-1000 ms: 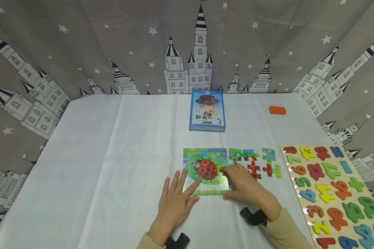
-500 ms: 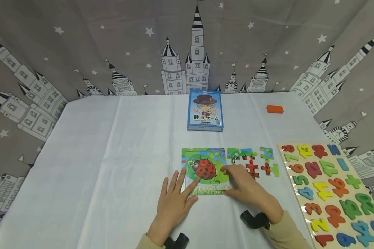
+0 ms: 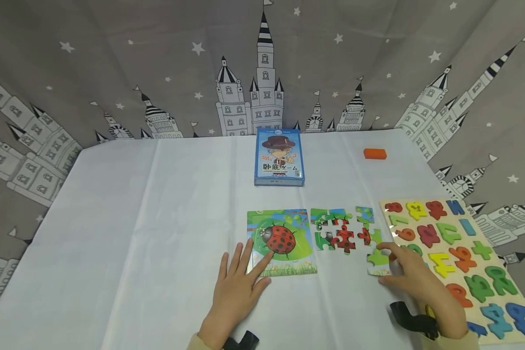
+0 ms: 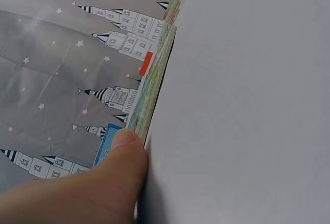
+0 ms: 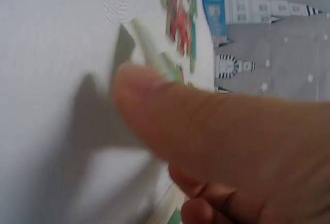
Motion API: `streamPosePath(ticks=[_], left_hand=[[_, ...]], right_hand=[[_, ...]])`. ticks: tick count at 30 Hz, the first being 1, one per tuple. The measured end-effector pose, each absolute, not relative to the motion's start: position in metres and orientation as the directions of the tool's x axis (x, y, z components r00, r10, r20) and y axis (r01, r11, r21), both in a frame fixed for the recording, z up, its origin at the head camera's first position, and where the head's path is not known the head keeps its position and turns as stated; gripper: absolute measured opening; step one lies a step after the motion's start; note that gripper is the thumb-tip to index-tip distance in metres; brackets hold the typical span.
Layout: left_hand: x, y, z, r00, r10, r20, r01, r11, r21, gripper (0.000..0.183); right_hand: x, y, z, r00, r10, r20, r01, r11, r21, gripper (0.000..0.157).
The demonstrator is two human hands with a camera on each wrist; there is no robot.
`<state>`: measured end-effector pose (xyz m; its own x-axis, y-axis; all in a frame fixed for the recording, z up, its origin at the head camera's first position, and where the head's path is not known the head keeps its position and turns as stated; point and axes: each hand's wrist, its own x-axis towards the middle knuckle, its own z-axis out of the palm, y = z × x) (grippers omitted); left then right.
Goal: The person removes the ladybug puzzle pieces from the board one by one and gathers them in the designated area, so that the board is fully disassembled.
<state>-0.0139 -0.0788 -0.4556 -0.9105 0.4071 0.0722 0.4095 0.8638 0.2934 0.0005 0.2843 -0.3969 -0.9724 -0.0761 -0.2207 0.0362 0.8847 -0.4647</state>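
My left hand [image 3: 238,291] lies flat with fingers spread, its fingertips on the left and lower part of a square ladybug picture board [image 3: 304,250]. In the left wrist view its thumb [image 4: 121,152] touches the board's edge [image 4: 160,80]. Off to the right, my right hand [image 3: 415,274] pinches a green jigsaw piece [image 3: 377,260] between thumb and fingers. In the right wrist view that piece [image 5: 147,44] stands tilted above its shadow, partly hidden by the thumb [image 5: 149,95]. Several assembled ladybug jigsaw pieces [image 3: 344,238] lie between the board and this hand, with a column of pieces [image 3: 365,214] just right of them.
A wooden board of colourful numbers and letters [image 3: 457,250] lies at the right, partly under the right forearm. Behind the picture board is a blue card-game box [image 3: 279,158]. An orange block [image 3: 375,153] sits at the back right. A grey castle-print curtain [image 3: 157,58] hangs behind the table.
My right hand has moved right, from the picture board's edge to the loose pieces' lower right, where a green piece now shows in its fingers. The left hand stays on the board.
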Motion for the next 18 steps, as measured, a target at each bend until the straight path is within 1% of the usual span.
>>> streamPosePath(ticks=[3,6,8,11,13,15,18], left_hand=[[-0.014,-0.081,-0.456,-0.903,0.420,0.089,0.427,0.853,0.301,0.049],[-0.015,-0.083,-0.454,-0.897,0.431,0.097,0.440,0.848,0.295,0.050],[-0.015,-0.084,-0.454,-0.895,0.436,0.098,0.445,0.849,0.286,0.051],[-0.016,-0.084,-0.452,-0.895,0.435,0.099,0.445,0.852,0.276,0.053],[-0.016,-0.084,-0.452,-0.896,0.434,0.097,0.443,0.852,0.280,0.053],[-0.016,-0.084,-0.452,-0.896,0.434,0.094,0.442,0.852,0.281,0.054],[-0.014,-0.084,-0.451,-0.897,0.432,0.093,0.440,0.852,0.283,0.054]], right_hand=[[0.000,0.287,-0.398,-0.964,-0.046,-0.261,0.070,0.905,-0.421,0.065],[-0.004,0.279,-0.395,-0.969,-0.059,-0.241,0.042,0.919,-0.393,0.069],[-0.009,0.264,-0.392,-0.975,-0.085,-0.203,0.003,0.918,-0.396,0.069],[-0.018,0.230,-0.392,-0.979,-0.174,-0.103,-0.111,0.888,-0.447,0.063],[-0.024,0.204,-0.395,-0.963,-0.267,-0.029,-0.225,0.861,-0.457,0.056],[-0.029,0.179,-0.400,-0.931,-0.363,0.039,-0.342,0.831,-0.439,0.050],[-0.033,0.149,-0.406,-0.887,-0.456,0.080,-0.449,0.808,-0.380,0.048]])
